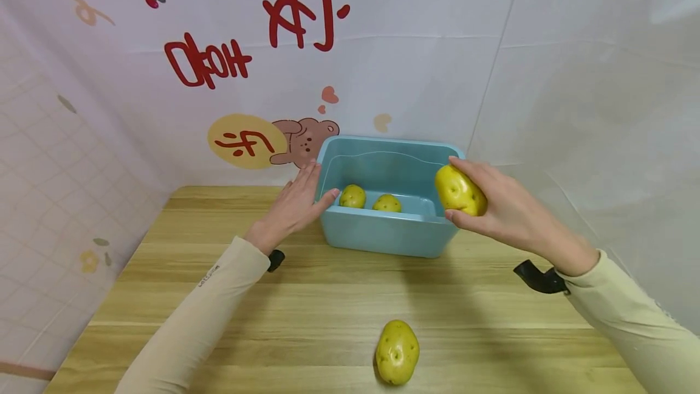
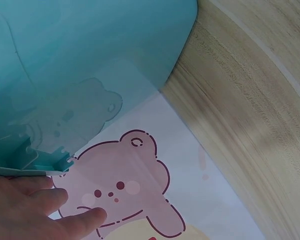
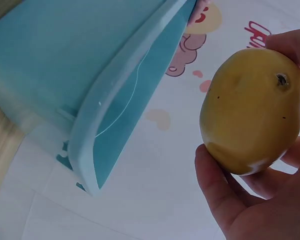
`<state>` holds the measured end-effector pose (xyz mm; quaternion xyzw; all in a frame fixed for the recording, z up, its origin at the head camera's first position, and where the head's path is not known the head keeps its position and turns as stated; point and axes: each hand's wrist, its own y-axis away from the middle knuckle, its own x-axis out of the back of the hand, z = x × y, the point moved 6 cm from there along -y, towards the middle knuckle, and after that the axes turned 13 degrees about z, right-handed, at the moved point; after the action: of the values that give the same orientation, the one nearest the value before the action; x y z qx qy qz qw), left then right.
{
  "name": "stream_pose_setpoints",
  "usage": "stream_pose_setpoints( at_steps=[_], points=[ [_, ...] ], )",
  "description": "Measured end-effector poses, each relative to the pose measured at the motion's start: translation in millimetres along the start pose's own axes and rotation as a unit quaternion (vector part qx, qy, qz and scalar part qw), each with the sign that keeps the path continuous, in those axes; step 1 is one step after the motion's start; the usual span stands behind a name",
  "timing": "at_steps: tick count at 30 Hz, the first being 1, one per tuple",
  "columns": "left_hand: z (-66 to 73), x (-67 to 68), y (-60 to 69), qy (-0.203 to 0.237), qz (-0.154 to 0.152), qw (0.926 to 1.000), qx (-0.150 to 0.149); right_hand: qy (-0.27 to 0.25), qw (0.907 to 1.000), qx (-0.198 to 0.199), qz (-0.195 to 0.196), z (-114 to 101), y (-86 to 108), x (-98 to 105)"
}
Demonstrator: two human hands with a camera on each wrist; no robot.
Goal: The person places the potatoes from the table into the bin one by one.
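My right hand (image 1: pixel 505 208) grips a yellow potato (image 1: pixel 459 190) above the right end of a light blue plastic bin (image 1: pixel 383 233). In the right wrist view, fingers and thumb wrap the same potato (image 3: pixel 250 112), beside the bin's rim (image 3: pixel 105 95). My left hand (image 1: pixel 290 205) lies with fairly straight fingers against the bin's left side; the left wrist view shows its fingers (image 2: pixel 45 200) at the rim. Inside the bin are two potatoes, one at the left (image 1: pixel 352 196) and another near the middle (image 1: pixel 387 203), their lower parts hidden by the front wall.
Another potato (image 1: pixel 397 352) lies on the wooden table (image 1: pixel 306 315) near its front edge. A white printed sheet (image 1: pixel 410 11) with red characters and a cartoon bear (image 1: pixel 306 141) hangs right behind the bin. Further sheeting rises at the left and right.
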<state>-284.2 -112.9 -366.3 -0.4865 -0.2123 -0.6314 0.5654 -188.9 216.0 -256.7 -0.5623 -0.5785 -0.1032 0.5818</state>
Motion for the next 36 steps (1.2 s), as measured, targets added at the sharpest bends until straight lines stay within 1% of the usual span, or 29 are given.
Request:
stream_pose_setpoints(
  at_steps=[5, 14, 20, 28, 36],
  points=[
    [-0.4, -0.2, -0.1, 0.001, 0.002, 1.0, -0.004, 0.001, 0.9994, -0.027, -0.023, 5.4, -16.1, -4.2],
    [-0.8, 0.8, 0.6, 0.0, 0.006, 0.9999, -0.01, 0.01, 0.9965, -0.055, -0.063, 13.7, -46.1, -14.7],
    [-0.6, 0.6, 0.4, 0.002, 0.006, 0.9999, -0.009, 0.019, 0.9948, -0.057, -0.082, 19.3, -60.6, -25.2],
    [2.0, -0.3, -0.7, -0.002, 0.006, 0.9999, -0.009, 0.023, 0.9916, -0.07, -0.106, 26.4, -74.4, -36.0],
    [1.8, 0.6, -0.2, -0.002, 0.008, 0.9999, -0.009, 0.022, 0.9905, -0.065, -0.119, 28.0, -86.7, -49.6]
  ],
)
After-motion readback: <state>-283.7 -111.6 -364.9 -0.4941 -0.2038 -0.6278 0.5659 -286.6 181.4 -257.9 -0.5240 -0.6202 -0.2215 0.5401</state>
